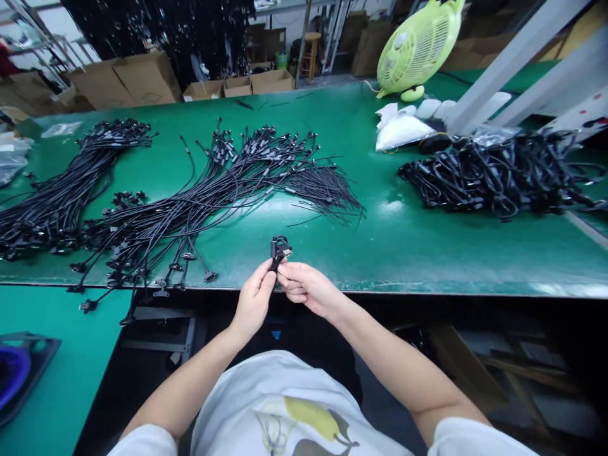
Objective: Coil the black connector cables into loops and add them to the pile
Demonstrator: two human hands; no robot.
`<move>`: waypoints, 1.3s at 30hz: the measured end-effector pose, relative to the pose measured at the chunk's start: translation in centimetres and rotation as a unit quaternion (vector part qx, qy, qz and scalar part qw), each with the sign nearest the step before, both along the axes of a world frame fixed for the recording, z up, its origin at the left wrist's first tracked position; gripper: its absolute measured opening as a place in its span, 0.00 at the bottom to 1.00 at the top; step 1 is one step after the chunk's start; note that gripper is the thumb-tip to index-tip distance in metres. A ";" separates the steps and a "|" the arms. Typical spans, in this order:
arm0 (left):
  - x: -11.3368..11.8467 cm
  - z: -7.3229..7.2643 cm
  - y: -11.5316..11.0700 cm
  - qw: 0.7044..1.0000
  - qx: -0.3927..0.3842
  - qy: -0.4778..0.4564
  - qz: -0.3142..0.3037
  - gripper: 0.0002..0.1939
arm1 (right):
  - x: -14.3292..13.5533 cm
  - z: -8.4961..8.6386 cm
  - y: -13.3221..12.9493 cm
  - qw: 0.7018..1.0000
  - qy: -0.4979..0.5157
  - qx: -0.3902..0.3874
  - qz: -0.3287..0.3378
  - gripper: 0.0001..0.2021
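Note:
A small coiled black cable [280, 246] with a metal-tipped plug stands up between my hands, just above the front edge of the green table [380, 253]. My left hand [254, 297] pinches its lower part from the left. From the right, my right hand [306, 286] closes its fingers on the same cable. Beyond them and to the left lies a spread pile of straight black cables [190, 202], some ends hanging over the table edge. Beside that pile are thin black ties [325, 187].
Another cable bundle [71, 183] lies far left, a heap of coiled cables [494, 174] at right. Behind stand a green fan [418, 47], a white plastic bag [403, 130] and cardboard boxes [147, 79]. A purple round object [12, 373] sits lower left.

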State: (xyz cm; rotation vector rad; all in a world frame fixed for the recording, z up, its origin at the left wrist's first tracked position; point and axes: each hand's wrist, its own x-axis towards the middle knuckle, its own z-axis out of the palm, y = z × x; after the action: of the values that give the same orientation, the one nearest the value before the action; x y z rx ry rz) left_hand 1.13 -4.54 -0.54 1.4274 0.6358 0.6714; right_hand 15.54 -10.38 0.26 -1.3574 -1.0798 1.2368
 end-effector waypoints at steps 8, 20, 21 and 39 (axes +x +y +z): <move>0.4 0.5 0.7 0.993 -0.108 -0.010 -0.042 0.14 | 1.9 1.4 -0.2 0.920 -0.297 0.221 -0.129 0.21; 1.5 0.0 -0.4 0.968 -0.211 0.018 -0.135 0.23 | 2.7 0.8 1.1 0.913 -0.303 0.162 -0.221 0.10; 1.4 0.4 -0.3 0.957 -0.237 0.022 -0.163 0.22 | 3.0 0.7 1.1 0.920 -0.284 0.153 -0.222 0.09; 4.7 0.3 -0.6 0.926 -0.372 0.016 -0.055 0.27 | 3.6 -1.4 2.4 0.965 0.067 0.097 -0.233 0.14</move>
State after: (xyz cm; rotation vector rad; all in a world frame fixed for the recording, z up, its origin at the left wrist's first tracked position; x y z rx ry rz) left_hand 5.87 -5.10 -0.28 0.7544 0.7274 0.2595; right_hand 19.17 -8.03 -1.14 -1.2632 -0.7095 0.8378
